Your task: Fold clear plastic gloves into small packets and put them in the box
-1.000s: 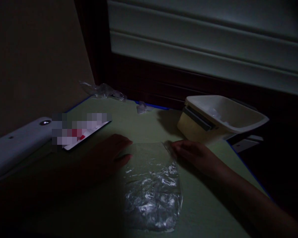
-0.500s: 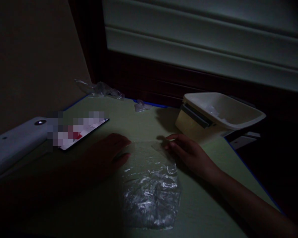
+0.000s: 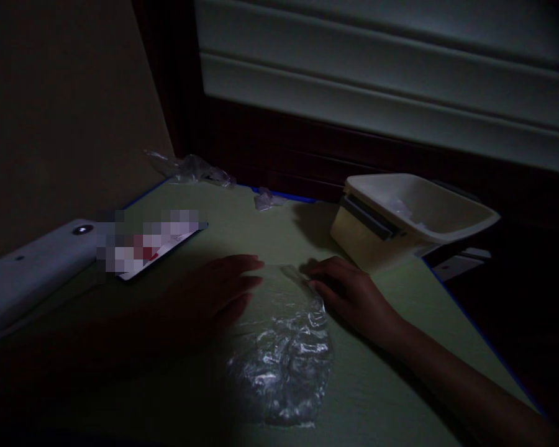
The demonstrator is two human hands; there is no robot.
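A clear plastic bag (image 3: 279,354), wrinkled and shiny in its nearer half, lies on the pale green table (image 3: 391,379). At its upper right corner, my right hand (image 3: 351,292) is closed, with thumb and fingers pinching the folded edge of the film. Across the upper left edge of the bag reaches my left hand (image 3: 223,285), its fingers stretched out and slightly apart. That hand is in deep shadow, and whether its fingertips press on the film is hard to see.
Back right stands a cream bin (image 3: 377,242) with bits of clear plastic inside. Crumpled plastic film (image 3: 190,169) and a smaller scrap (image 3: 266,200) lie along the back edge. To the left are a lit phone-like screen (image 3: 168,248), partly blurred, and a white device (image 3: 37,261).
My left hand has moved right over the bag, its fingers straightening. My right hand has closed on the bag's upper right corner, and the bag's right side has drawn in slightly.
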